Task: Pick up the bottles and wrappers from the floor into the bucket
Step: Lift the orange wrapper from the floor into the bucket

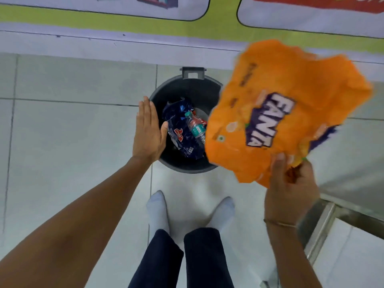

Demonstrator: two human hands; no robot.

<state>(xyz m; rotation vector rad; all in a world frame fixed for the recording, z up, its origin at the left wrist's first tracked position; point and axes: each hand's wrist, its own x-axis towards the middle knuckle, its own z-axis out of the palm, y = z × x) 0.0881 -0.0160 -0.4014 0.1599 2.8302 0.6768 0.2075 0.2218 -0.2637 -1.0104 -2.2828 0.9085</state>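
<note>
On the pale tiled floor [72,142], directly ahead of the person's two feet in light grey socks [158,210], stands a black round bucket [187,165], upright, with a handle bracket at its far rim. Dark trouser legs [199,258] show at the bottom of the view.

Inside the bucket: a crumpled dark blue wrapper [179,129] with a red logo, lying along the left half, and a clear plastic bottle [195,127] with a teal cap and a red and teal label, lying on its side against the blue wrapper. The right part of the bucket's opening is hidden.

Right hand [291,192]: raised above and to the right of the bucket, fingers [277,169] pinched shut on the lower edge of a large orange Fanta wrapper [286,113]. Wrapper is crinkled, spread wide, blurred at its edges. It hangs in the air over the bucket's right side, covering that part of the rim from view. Whether it touches the bucket cannot be told. A thin bangle [280,223] sits on the right wrist.

Left hand [148,134]: flat and empty, fingers straight and pressed together, thumb out toward the bucket. It sits at the bucket's left rim, overlapping it in the view; contact with the rim cannot be confirmed.

Far side: a wall base [104,44] with a green band and printed panels above it. Lower right: a metal frame [324,223] stands on the floor, just beside the right forearm.
</note>
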